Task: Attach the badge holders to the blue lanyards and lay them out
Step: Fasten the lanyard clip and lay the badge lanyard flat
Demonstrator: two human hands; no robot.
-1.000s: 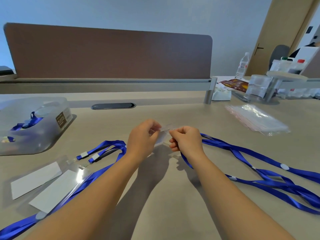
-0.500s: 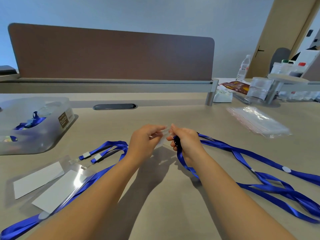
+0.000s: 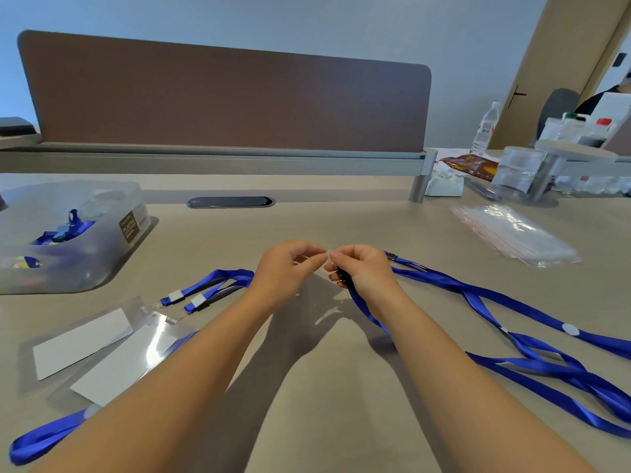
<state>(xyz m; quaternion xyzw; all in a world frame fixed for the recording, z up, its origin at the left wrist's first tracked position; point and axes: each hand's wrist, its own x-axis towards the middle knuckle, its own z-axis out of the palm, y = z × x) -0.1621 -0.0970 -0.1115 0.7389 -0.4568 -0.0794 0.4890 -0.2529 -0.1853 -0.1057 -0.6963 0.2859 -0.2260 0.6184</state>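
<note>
Both hands meet just above the middle of the tabletop (image 3: 324, 387). The left hand (image 3: 285, 268) pinches the edge of a clear badge holder (image 3: 316, 262) — only a thin sliver of it shows between the fingers. The right hand (image 3: 363, 269) is closed around the dark clip end of a blue lanyard (image 3: 367, 310), fingertips touching the holder's edge; the strap trails down from that hand and out to the right, where it joins a loose tangle of blue lanyards (image 3: 532, 363) lying on the tabletop. To the left lie two finished badge holders (image 3: 102, 349) with white cards inside, side by side and overlapping, each clipped to a blue strap (image 3: 211, 285). Farther left stands a translucent plastic bin (image 3: 68, 233) — more blue straps inside. A stack of clear sleeves (image 3: 512, 233) lies at the far right.
</note>
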